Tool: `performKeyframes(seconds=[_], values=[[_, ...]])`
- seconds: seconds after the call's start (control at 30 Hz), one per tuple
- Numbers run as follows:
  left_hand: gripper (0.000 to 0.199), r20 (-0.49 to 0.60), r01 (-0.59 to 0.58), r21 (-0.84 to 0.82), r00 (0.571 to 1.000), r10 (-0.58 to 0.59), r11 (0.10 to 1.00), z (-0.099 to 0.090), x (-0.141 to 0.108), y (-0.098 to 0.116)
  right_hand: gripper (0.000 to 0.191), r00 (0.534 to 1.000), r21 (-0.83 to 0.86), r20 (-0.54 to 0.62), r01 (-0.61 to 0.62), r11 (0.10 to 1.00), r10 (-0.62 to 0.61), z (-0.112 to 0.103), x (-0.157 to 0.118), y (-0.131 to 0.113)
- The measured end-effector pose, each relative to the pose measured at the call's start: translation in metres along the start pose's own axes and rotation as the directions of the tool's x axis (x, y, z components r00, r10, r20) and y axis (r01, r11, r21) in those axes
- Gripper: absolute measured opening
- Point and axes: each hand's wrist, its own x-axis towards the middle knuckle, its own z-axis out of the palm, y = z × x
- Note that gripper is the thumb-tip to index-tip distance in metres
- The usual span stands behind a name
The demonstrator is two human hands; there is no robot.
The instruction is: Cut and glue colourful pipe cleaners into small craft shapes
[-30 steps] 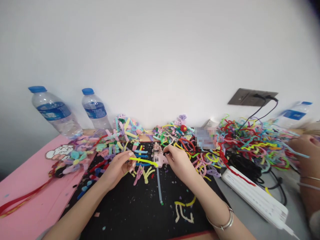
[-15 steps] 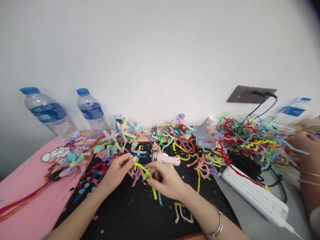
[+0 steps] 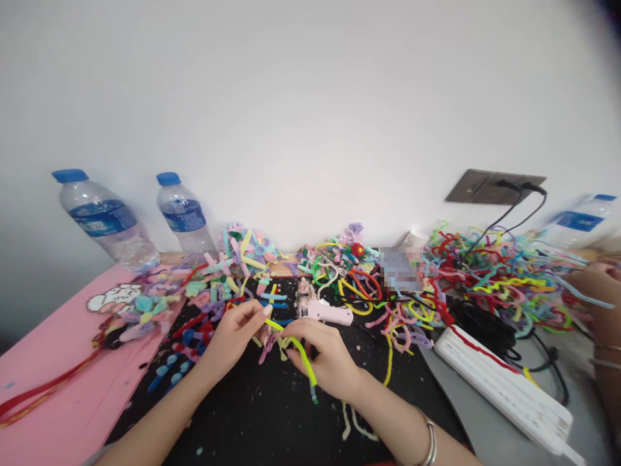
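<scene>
Between thumb and forefinger, my left hand [image 3: 237, 333] pinches one end of a bright yellow pipe cleaner [image 3: 305, 362]. The stem curves down to the right, and its far end hangs loose in front of my right palm. My right hand [image 3: 332, 359] has its fingers bent round the middle of the stem; the exact contact is partly hidden. Just beyond the hands lies a pale pink glue gun [image 3: 327, 313] on the black mat [image 3: 252, 414]. Short blue pipe cleaners [image 3: 274, 305] are close to its tip. A pink piece [image 3: 266, 346] shows below the stem.
Heaps of coloured pipe cleaners [image 3: 514, 272] line the wall. Two water bottles [image 3: 104, 223] stand at the left above pink board [image 3: 63, 362]. A white power strip [image 3: 504, 388] and black cable [image 3: 478, 323] lie right. Another person's arm [image 3: 604, 310] reaches in at the far right.
The yellow pipe cleaner's free end has swung right and up, in front of my right hand. My right fingers have shifted along the stem. The view has turned slightly left.
</scene>
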Motion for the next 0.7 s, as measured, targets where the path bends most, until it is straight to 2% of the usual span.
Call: performKeyframes(seconds=[0.27,0.5,0.57,0.7], values=[[0.038,-0.044,0.014,-0.029,0.999,-0.015,0.999,0.0,-0.001,-0.002,0.012,0.974,0.037,-0.218,-0.063,0.997,0.07,0.003,-0.003,0.006],[0.035,-0.126,-0.003,-0.084,0.992,-0.007,0.996,-0.006,0.002,-0.011,0.01,0.898,0.055,-0.371,-0.233,0.971,0.237,0.001,-0.003,0.011],[0.036,-0.135,0.003,-0.144,0.991,-0.023,0.99,-0.006,0.003,-0.013,0.013,0.898,0.012,-0.382,-0.233,0.972,0.22,0.0,-0.003,0.013],[0.035,-0.131,0.054,-0.276,0.987,-0.093,0.96,-0.004,0.004,-0.013,0.019,0.924,-0.132,-0.369,-0.157,0.979,0.099,-0.002,-0.003,0.016]])
